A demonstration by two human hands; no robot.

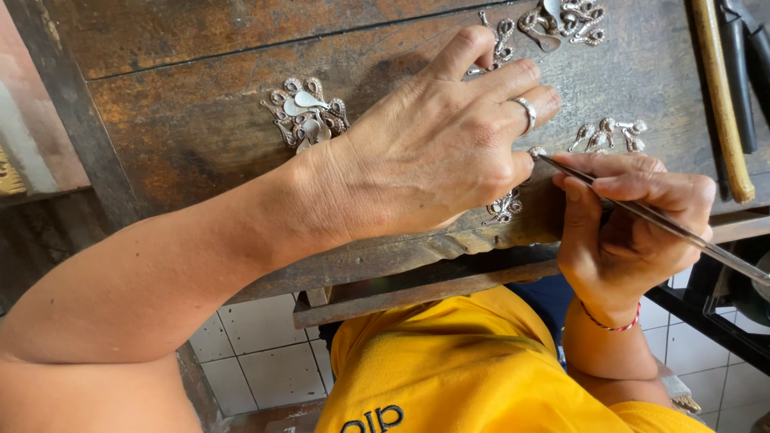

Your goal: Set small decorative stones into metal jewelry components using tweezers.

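Jewellery workshop: worn workbench point(200, 120), silver filigree pieces point(307, 115)

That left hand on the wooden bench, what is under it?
A silver filigree piece peeks out below the left hand, near the tip of the tweezers in the right hand. The palm covers the rest.

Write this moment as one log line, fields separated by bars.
left hand: pressing silver filigree piece on wooden workbench | right hand: holds metal tweezers, tip at piece | other filigree pieces: lying apart
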